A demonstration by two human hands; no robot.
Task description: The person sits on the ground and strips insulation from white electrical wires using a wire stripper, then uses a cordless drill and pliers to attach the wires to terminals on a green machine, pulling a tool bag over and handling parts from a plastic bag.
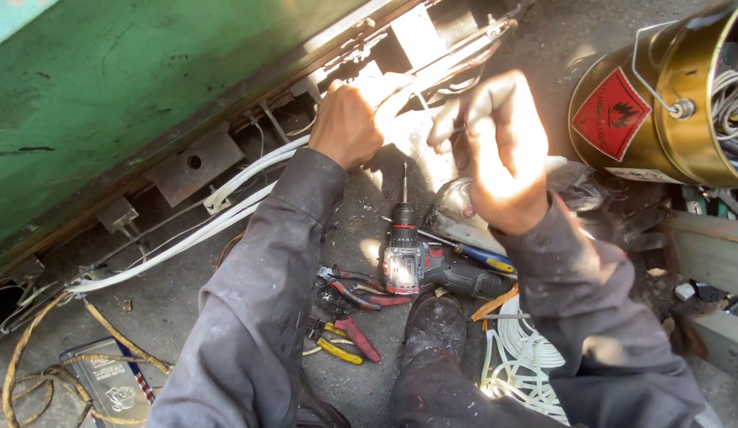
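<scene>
My left hand [354,119] is closed around a bundle of white cables [226,208] that runs along the underside of a green metal body [131,87]. Close beside it, my right hand [496,147] is curled around a thin dark tool or wire end whose tip points toward the left hand; sun glare washes out the detail there. Both arms wear grey, dirty sleeves. Below the hands, a red and black cordless drill [420,257] lies on the concrete floor.
A gold metal can [670,103] with a red diamond hazard label lies at the upper right, wires inside. Red-handled pliers [361,289], yellow-handled cutters [337,349], a blue-yellow screwdriver [484,255], a white cable coil [527,357], yellow rope [36,349] and my shoe [436,325] crowd the floor.
</scene>
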